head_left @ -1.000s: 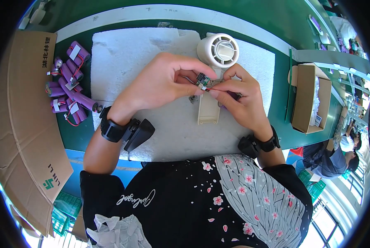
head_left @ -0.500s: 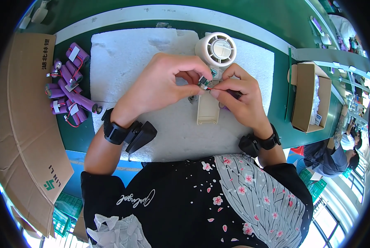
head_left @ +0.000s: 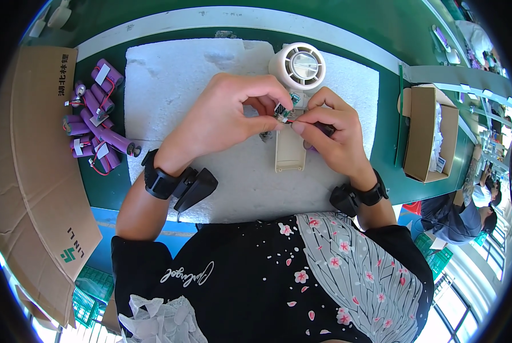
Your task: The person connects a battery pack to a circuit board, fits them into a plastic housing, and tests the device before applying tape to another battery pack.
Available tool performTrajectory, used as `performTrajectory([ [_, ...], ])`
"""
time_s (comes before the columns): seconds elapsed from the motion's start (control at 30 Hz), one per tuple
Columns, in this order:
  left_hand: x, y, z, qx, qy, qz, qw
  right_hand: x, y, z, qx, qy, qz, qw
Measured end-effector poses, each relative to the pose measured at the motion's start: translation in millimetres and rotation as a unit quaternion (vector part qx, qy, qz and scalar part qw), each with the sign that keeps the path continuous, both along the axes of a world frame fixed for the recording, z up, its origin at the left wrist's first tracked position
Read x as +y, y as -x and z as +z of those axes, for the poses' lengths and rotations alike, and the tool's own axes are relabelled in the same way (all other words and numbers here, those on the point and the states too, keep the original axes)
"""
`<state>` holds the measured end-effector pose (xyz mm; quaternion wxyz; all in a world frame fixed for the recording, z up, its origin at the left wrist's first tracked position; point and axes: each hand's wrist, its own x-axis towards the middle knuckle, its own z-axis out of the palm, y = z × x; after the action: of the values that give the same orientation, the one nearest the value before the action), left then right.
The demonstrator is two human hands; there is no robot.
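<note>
A cream handheld fan [head_left: 290, 150] lies with its handle open toward me and its round grille head at the far end. Between the thumb and fingers of my left hand [head_left: 227, 114] is a small green circuit board [head_left: 281, 112], held over the handle. My right hand [head_left: 335, 128] pinches a thin red wire with a small white connector [head_left: 284, 120] at the board's edge. Whether the connector is seated cannot be made out. A purple battery cell [head_left: 324, 129] shows partly under my right fingers, mostly hidden by them.
White foam sheets [head_left: 170, 74] cover the green bench under the fan. Several purple battery cells with wires [head_left: 99, 114] are heaped at the left, beside a large cardboard sheet [head_left: 27, 171]. An open cardboard box [head_left: 424, 137] stands at the right. A co-worker [head_left: 456, 217] sits farther right.
The fan has shifted slightly: its head a little left, the near end of its handle a little right. Both hands keep nearly the same pose at the board and wire.
</note>
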<state>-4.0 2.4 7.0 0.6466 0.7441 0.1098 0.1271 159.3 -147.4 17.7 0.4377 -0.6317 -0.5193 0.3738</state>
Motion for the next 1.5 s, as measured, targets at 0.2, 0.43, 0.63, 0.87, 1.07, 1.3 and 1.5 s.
performTrajectory([
  [0.2, -1.9, -0.3, -0.8, 0.001, 0.0, 0.016, 1.0, 0.3, 1.3, -2.2, 0.006, -0.004, -0.003, 1.0],
  [0.43, -1.0, 0.1, 0.5, 0.032, 0.044, -0.007, 0.998, -1.2, 0.9, -3.7, -0.023, -0.018, -0.001, 1.0],
  [0.63, -3.9, -0.9, 0.3, -0.012, -0.003, 0.016, 1.0, -0.7, 4.2, -4.0, -0.044, -0.034, -0.01, 0.998],
  [0.87, -8.1, -2.3, 0.1, -0.054, -0.101, 0.032, 0.993, -3.4, 7.7, -7.2, -0.097, -0.069, -0.015, 0.993],
  [1.07, -15.1, -2.9, 4.5, -0.052, -0.125, 0.066, 0.989, -4.1, 17.1, -3.0, -0.073, -0.03, -0.083, 0.993],
  [1.3, -13.7, -1.7, 2.9, -0.03, -0.129, 0.084, 0.988, 1.6, 15.2, -4.6, -0.135, -0.083, -0.093, 0.983],
  [1.5, -14.3, 0.9, 2.9, -0.007, -0.108, 0.092, 0.99, 4.8, 17.6, -2.5, -0.149, -0.088, -0.12, 0.977],
])
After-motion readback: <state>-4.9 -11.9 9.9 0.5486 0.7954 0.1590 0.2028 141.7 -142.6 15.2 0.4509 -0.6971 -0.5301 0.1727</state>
